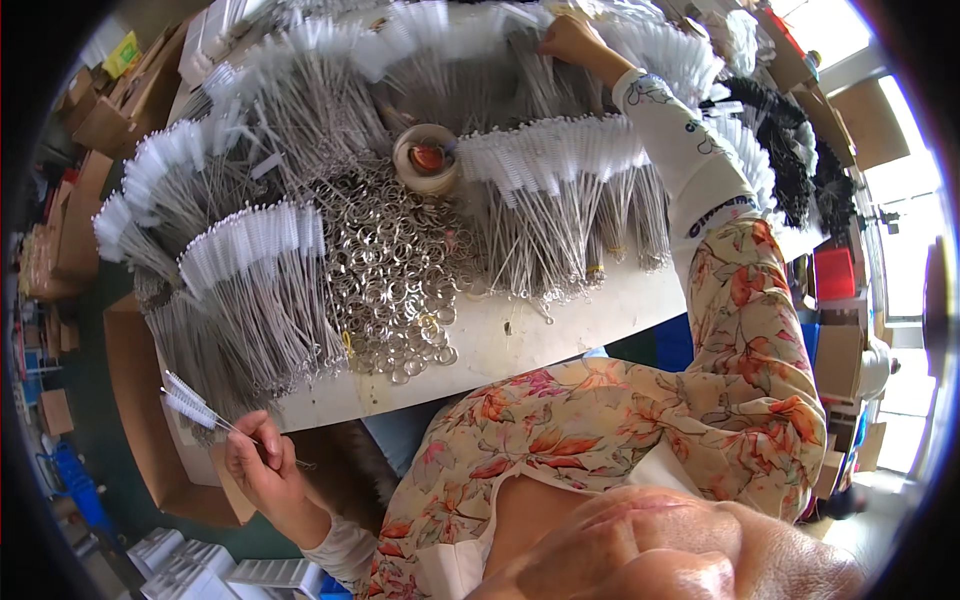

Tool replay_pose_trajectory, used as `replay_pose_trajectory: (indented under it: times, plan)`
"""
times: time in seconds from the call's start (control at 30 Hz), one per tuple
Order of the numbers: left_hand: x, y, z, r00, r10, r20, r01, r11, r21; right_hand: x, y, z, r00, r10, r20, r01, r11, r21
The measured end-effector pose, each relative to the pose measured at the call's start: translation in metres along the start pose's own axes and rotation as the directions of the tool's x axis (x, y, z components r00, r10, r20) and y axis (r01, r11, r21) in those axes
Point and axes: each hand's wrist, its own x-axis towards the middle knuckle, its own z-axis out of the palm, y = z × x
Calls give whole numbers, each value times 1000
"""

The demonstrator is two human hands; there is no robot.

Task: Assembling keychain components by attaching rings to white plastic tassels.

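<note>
one fisheye view from the person's head looks steeply down and forward at the white worktable (560, 335) piled with wire-handled white bristle brushes (255, 240), close enough that the floral-sleeved chest and chin fill the lower right; edges curve toward the rim.

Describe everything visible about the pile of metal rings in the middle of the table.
The pile of metal rings is a loose heap of silvery, shiny wire loops, tangled and overlapping, lying flat on the white table. It runs from beside a roll of tape down toward the table's near edge, where single rings scatter out. Bundles of white-bristled wire brushes border it on both sides and overlap its edges. Neither hand touches it.
</note>
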Motion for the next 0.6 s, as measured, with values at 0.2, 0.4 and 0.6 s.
replay_pose_trajectory:
  times: [0.2, 0.4, 0.6]
  plan:
    - [-16, -1, -26, 991, -14, -132, 20, 999, 44, -7, 10, -39, 951, 262, 163, -296, 925, 238]
    - [-17, -17, -38, 996, -19, -81, 18, 1000, -17, 14, 14, -66, 472, -782, -408, 845, 534, -45]
    - [-17, -25, -41, 991, 11, -133, -20, 997, -69, 30, -48, -81, 905, -145, -400, 357, 770, 529]
